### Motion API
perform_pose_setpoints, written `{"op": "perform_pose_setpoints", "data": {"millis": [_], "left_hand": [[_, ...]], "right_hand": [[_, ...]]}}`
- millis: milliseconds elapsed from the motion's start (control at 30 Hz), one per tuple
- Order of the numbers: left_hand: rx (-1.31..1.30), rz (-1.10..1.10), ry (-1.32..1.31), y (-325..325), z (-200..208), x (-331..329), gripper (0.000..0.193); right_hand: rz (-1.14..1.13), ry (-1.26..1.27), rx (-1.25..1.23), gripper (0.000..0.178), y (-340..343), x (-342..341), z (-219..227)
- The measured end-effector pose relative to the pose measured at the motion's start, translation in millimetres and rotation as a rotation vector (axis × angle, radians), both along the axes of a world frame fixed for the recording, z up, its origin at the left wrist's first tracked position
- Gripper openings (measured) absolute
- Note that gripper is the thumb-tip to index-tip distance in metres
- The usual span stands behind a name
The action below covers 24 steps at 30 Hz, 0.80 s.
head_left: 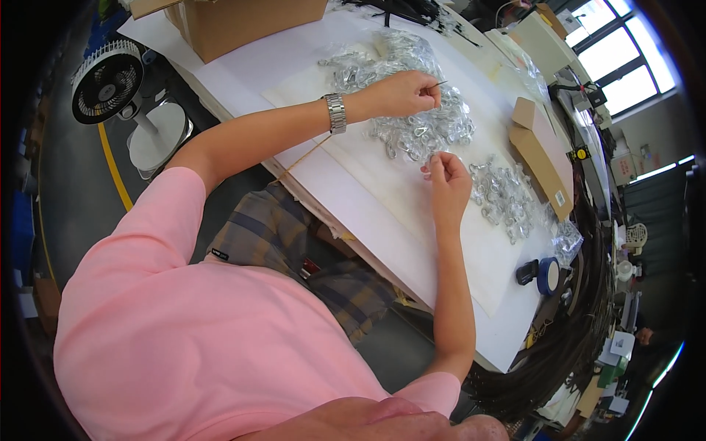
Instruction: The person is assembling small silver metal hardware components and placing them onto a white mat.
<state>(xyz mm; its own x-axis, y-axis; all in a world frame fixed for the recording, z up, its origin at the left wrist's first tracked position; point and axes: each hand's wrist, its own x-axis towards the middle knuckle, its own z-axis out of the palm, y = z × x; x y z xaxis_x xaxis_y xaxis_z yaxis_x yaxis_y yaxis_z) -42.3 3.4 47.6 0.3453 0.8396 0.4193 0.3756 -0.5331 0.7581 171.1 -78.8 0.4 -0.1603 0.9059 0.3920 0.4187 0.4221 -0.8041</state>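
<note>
My left hand (401, 94), with a metal watch (336, 112) at its wrist, is closed in a pinch over a big heap of small shiny clear-and-silver pieces (421, 131). A thin dark pointed stick (440, 83) pokes out from its fingertips; its exact kind is too small to tell. Nearer to me, at the heap's lower edge, my right hand (450, 180) has its thumb and fingers pressed together. Whatever it pinches is too small to make out. To the right of that hand lies a smaller pile of similar looped pieces (506, 198).
An opened cardboard box (540, 162) lies right of the piles on the white table (368, 198). Blue tape (548, 276) and a small black object (526, 273) sit near the right edge, beside long dark strands (548, 353). A larger carton (246, 26) stands far left; a fan (110, 84) is on the floor.
</note>
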Motion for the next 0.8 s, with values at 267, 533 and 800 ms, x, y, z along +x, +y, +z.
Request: {"op": "perform_pose_setpoints", "data": {"millis": [267, 533, 800], "left_hand": [[-0.197, -0.279, -0.022, -4, -12, 27, 0.027], [0.013, -0.127, -0.021, -3, -31, 31, 0.032], [0.100, -0.080, 0.043, 8, -27, 20, 0.039]], "right_hand": [[0.115, 0.678, -0.469, 0.022, 11, 16, -1], [0.007, 0.587, -0.565, 0.028, 14, 0, 7], [0.281, 0.688, -0.644, 0.023, 43, 20, 3]]}}
